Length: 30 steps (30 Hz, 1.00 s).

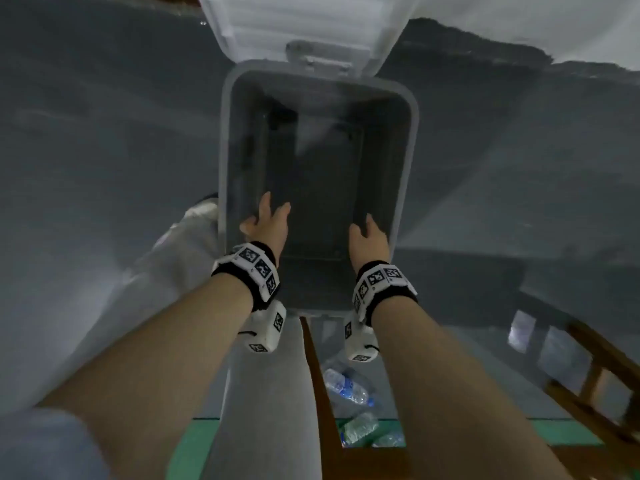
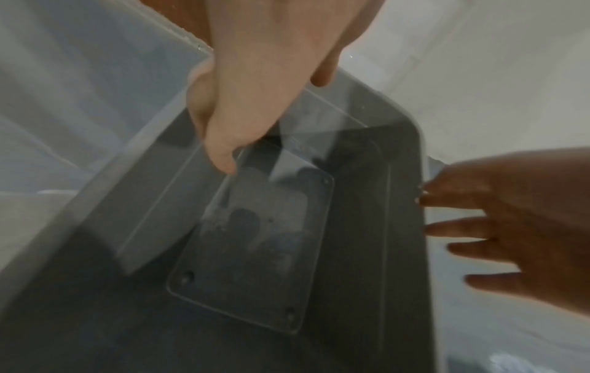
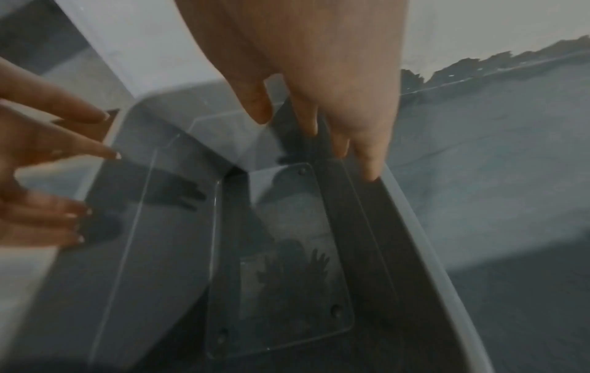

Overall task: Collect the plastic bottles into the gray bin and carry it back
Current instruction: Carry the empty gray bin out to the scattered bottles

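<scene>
The gray bin [image 1: 411, 140] stands open on the floor with nothing inside it, and its white lid [image 1: 294, 26] is tipped back at the far end. My left hand [image 1: 266, 223] hovers over the near left of the bin [image 2: 421, 151], fingers straight and holding nothing. My right hand [image 1: 369, 237] reaches over the near right with its fingers spread. In the right wrist view the right hand [image 3: 319, 101] has its fingertips at the bin's right rim [image 3: 424, 239]. Three crumpled plastic bottles [image 1: 346, 386] [image 1: 360, 427] [image 1: 389, 439] lie on the floor below my arms.
A wooden frame [image 1: 595, 375] stands at the lower right, beside a green floor strip [image 1: 554, 427]. My leg in light trousers [image 1: 166, 271] is left of the bin. A white wall with peeling paint [image 3: 479, 37] runs behind the bin.
</scene>
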Tool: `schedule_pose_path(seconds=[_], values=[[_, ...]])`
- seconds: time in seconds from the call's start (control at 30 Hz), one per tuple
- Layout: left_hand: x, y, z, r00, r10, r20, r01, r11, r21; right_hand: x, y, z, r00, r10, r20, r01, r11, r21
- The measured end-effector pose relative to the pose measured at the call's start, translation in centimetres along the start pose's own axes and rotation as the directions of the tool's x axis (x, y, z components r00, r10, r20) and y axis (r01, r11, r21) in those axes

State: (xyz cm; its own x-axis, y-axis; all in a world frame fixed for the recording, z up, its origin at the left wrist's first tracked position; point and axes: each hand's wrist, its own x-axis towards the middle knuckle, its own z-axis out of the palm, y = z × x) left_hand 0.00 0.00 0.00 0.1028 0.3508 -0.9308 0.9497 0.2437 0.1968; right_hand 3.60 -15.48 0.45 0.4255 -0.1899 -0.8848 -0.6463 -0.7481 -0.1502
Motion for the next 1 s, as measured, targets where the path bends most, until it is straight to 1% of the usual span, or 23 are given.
schedule_pose_path(seconds=[0.07,0.1,0.17,0.2,0.27,0.33,0.37,0.47,0.53,0.6,0.67,0.77,0.8,0.87,0.97,1.0], values=[[2.4,-0.6,-0.6,0.998,0.029,-0.053,-0.026,0.998,0.054,1.9,0.6,1.0,0.998,-0.041,-0.051,0.031,0.981,-0.193],[3.6,-0.8,-1.0,0.996,0.037,-0.085,-0.03,0.996,0.079,2.7,1.1,1.2,0.996,-0.048,-0.075,0.028,0.968,-0.25],[6.1,-1.7,-2.1,0.984,0.037,-0.174,-0.021,0.995,0.096,4.0,1.7,1.8,0.993,-0.053,-0.107,0.019,0.955,-0.295],[6.7,-1.9,-2.6,0.98,0.041,-0.194,-0.018,0.993,0.119,4.3,1.9,1.9,0.989,-0.052,-0.139,0.009,0.955,-0.298],[8.1,-2.3,-3.4,0.977,0.056,-0.207,-0.023,0.987,0.16,5.2,2.1,2.3,0.972,-0.044,-0.231,-0.022,0.961,-0.276],[9.1,-2.4,-4.0,0.976,0.048,-0.213,-0.013,0.987,0.162,6.4,2.3,2.3,0.945,-0.012,-0.326,-0.054,0.98,-0.194],[9.4,-2.4,-4.2,0.978,0.039,-0.203,-0.006,0.987,0.163,6.9,2.4,2.4,0.936,0.012,-0.352,-0.063,0.989,-0.134],[10.1,-2.3,-4.5,0.988,0.007,-0.152,0.011,0.992,0.123,7.9,2.3,2.3,0.924,0.11,-0.366,-0.097,0.994,0.053],[10.6,-2.1,-4.6,0.987,-0.009,-0.16,0.023,0.996,0.086,8.3,2.1,2.2,0.913,0.164,-0.375,-0.127,0.984,0.121],[10.9,-1.7,-4.5,0.984,-0.042,-0.173,0.054,0.997,0.063,8.5,1.8,1.6,0.898,0.195,-0.394,-0.147,0.978,0.149],[11.1,-1.3,-4.7,0.98,-0.04,-0.195,0.047,0.998,0.033,8.8,1.7,0.7,0.892,0.209,-0.401,-0.159,0.975,0.153],[11.1,-0.6,-5.6,0.988,-0.048,-0.148,0.039,0.997,-0.062,8.9,1.6,-0.4,0.9,0.218,-0.376,-0.183,0.975,0.126],[11.2,-0.6,-5.9,0.992,-0.039,-0.123,0.033,0.998,-0.053,8.6,1.5,-0.6,0.9,0.225,-0.373,-0.192,0.974,0.122],[10.6,-0.4,-6.4,0.995,-0.043,-0.09,0.044,0.999,0.018,8.0,1.5,-1.0,0.892,0.233,-0.388,-0.201,0.972,0.12],[9.5,0.2,-7.1,0.99,-0.023,-0.142,0.028,0.999,0.034,6.2,1.9,-1.8,0.883,0.238,-0.405,-0.203,0.971,0.129],[9.3,0.3,-7.4,0.986,0.014,-0.168,-0.009,1.0,0.029,5.5,2.2,-2.1,0.884,0.239,-0.403,-0.201,0.97,0.134]])
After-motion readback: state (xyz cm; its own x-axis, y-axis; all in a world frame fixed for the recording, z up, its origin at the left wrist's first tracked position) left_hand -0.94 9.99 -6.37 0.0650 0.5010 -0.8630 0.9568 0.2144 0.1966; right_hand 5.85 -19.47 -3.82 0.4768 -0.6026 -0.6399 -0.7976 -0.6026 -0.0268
